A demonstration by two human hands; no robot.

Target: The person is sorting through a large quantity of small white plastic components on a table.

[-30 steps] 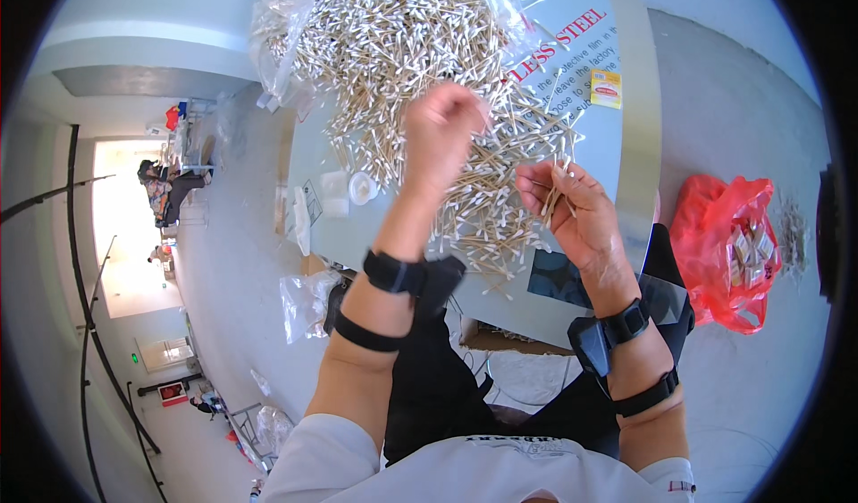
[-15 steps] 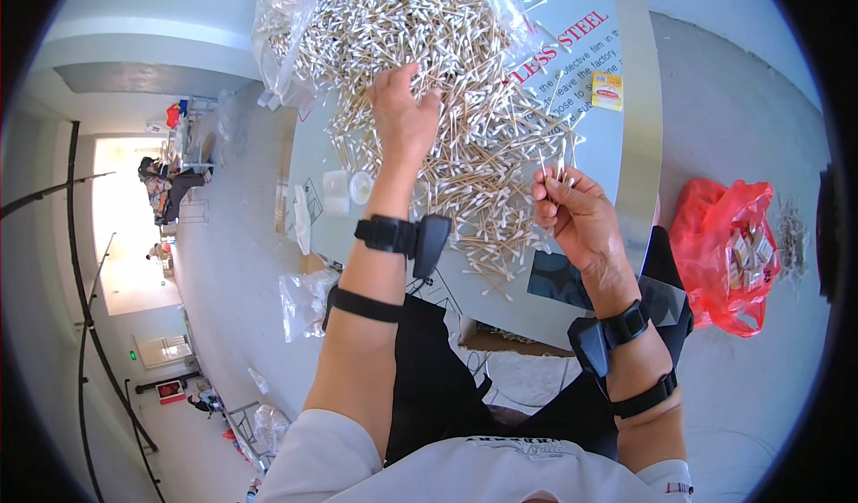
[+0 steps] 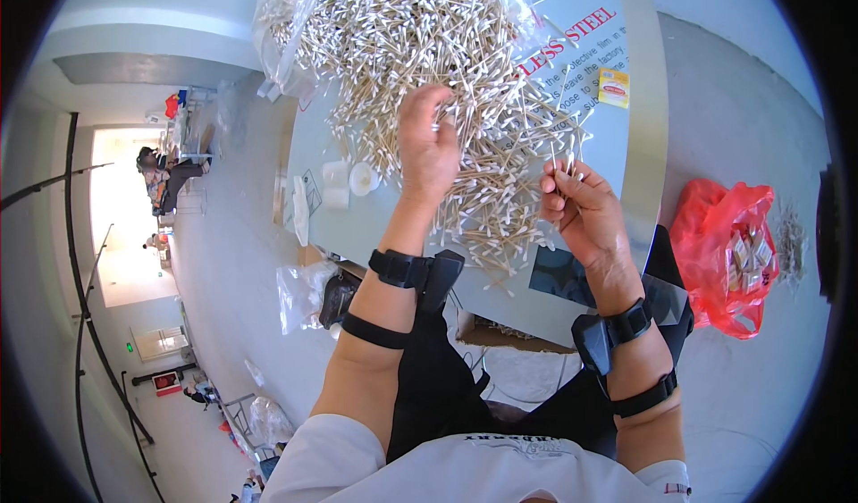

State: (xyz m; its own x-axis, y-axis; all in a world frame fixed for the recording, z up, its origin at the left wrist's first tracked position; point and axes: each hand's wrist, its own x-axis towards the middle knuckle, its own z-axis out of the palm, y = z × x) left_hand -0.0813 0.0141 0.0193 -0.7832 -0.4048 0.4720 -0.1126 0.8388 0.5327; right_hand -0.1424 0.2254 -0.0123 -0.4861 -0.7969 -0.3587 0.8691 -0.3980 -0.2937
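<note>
A big heap of cotton swabs (image 3: 402, 38) with pale wooden sticks and white tips spreads over the table (image 3: 349, 226). My left hand (image 3: 431, 150) is over the middle of the heap, thumb apart from its curled fingers, and no swab shows clearly in its grasp. Off the heap's right edge, my right hand (image 3: 592, 213) pinches a small bunch of cotton swabs (image 3: 573, 156) between thumb and fingers, tips pointing away from me. Its palm is turned partly up.
A small yellow packet (image 3: 614, 88) lies near the table's right edge. White round containers (image 3: 364, 179) stand left of the heap. Clear plastic bags (image 3: 288, 38) flank the heap. A red plastic bag (image 3: 722, 262) with small packs sits to the right. Other people are far left.
My left hand has drawn back toward me and slightly right across the heap. The right hand keeps its bunch of swabs and has shifted only a little.
</note>
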